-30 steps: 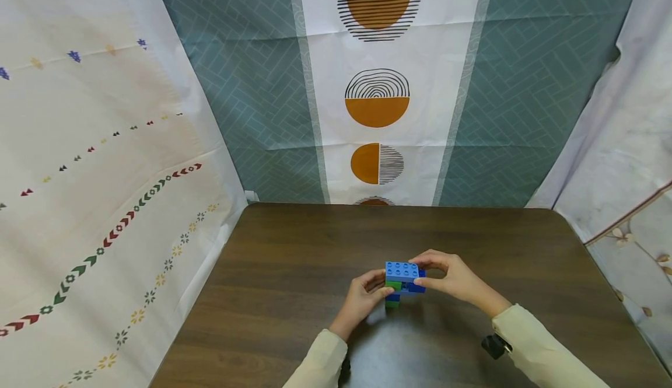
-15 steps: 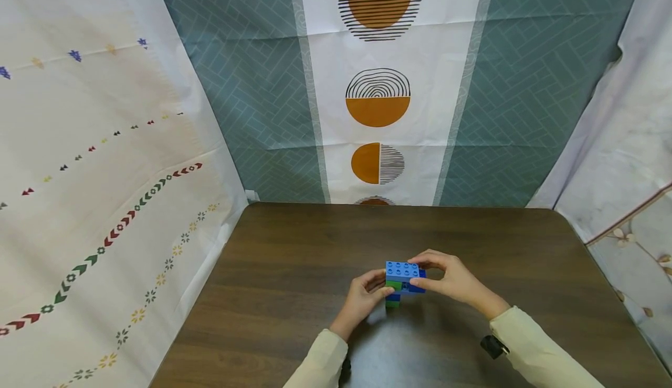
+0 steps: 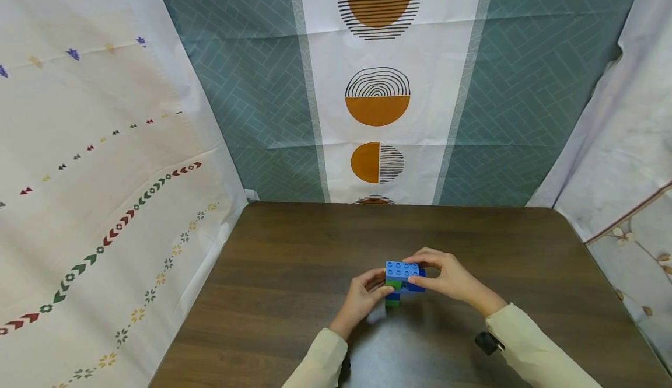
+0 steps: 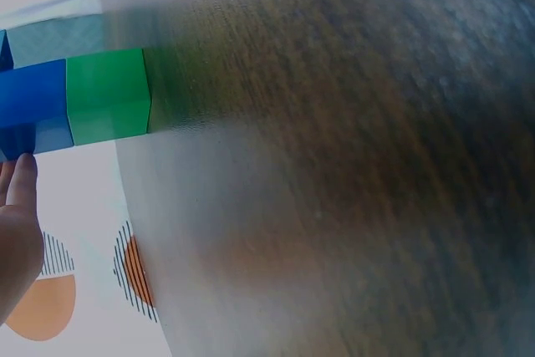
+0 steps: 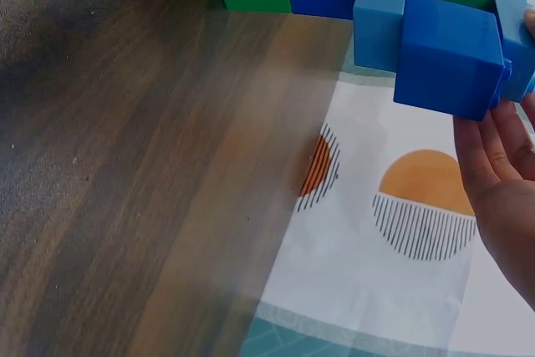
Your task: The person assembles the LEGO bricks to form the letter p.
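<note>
A stack of toy building bricks stands upright on the brown table, a light blue brick [image 3: 402, 269] on top. Below it sit a green brick [image 3: 394, 285] and a dark blue brick [image 5: 449, 56], which juts out to the right. Another light blue brick [image 5: 380, 18] lies under these, over a dark blue brick [image 4: 33, 104] and the bottom green brick [image 4: 109, 94]. My left hand [image 3: 363, 296] grips the stack's left side, thumb in front at the upper green brick, other fingertips behind. From the right, my right hand [image 3: 446, 274] pinches the top light blue brick between thumb and fingers.
The wooden table [image 3: 273, 294] runs back to a hanging teal and white cloth [image 3: 383, 137] with orange circle prints. Patterned white cloths hang at the left [image 3: 105, 201] and right [image 3: 619, 114]. A small black device [image 3: 488, 343] sits at the right wrist.
My right hand has slid slightly left along the top light blue brick. The left hand and the stack hold their place.
</note>
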Demonstrator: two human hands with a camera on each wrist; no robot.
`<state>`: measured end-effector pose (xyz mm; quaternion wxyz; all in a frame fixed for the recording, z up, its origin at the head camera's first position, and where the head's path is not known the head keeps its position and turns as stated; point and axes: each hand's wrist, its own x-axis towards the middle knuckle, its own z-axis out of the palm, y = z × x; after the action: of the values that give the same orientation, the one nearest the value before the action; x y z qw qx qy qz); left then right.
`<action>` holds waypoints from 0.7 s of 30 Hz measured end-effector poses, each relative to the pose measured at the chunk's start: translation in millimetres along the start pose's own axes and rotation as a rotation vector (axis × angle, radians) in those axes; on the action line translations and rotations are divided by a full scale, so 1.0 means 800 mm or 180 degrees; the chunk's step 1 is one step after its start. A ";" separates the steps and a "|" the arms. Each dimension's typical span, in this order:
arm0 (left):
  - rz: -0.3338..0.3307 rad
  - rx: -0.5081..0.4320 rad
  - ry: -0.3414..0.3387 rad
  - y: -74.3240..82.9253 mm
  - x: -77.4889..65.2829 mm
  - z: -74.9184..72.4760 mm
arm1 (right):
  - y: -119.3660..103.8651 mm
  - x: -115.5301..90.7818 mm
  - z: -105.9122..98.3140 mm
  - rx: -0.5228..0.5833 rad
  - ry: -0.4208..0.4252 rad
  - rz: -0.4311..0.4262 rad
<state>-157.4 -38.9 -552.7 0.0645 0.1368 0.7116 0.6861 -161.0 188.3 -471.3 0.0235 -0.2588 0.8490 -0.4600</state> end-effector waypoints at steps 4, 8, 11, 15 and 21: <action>0.0099 0.0011 -0.0033 0.015 -0.005 0.000 | -0.001 0.000 0.001 -0.0067 -0.0003 0.0050; 0.0119 0.0014 -0.0033 0.034 -0.011 0.000 | -0.001 -0.001 0.005 -0.0081 0.0045 0.0070; 0.0065 -0.0005 -0.0025 0.036 -0.013 0.001 | -0.002 -0.003 0.007 -0.0092 0.0111 0.0021; 0.0088 -0.0012 -0.0012 0.037 -0.012 0.001 | -0.001 -0.006 0.011 -0.0156 0.0258 -0.0143; 0.0015 0.0009 -0.0035 0.038 -0.013 0.000 | 0.001 -0.009 0.024 -0.0078 0.0390 -0.0122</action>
<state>-144.2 -41.7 -523.8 0.0667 0.1423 0.7119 0.6845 -149.9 177.1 -484.1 -0.0405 -0.2467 0.8494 -0.4649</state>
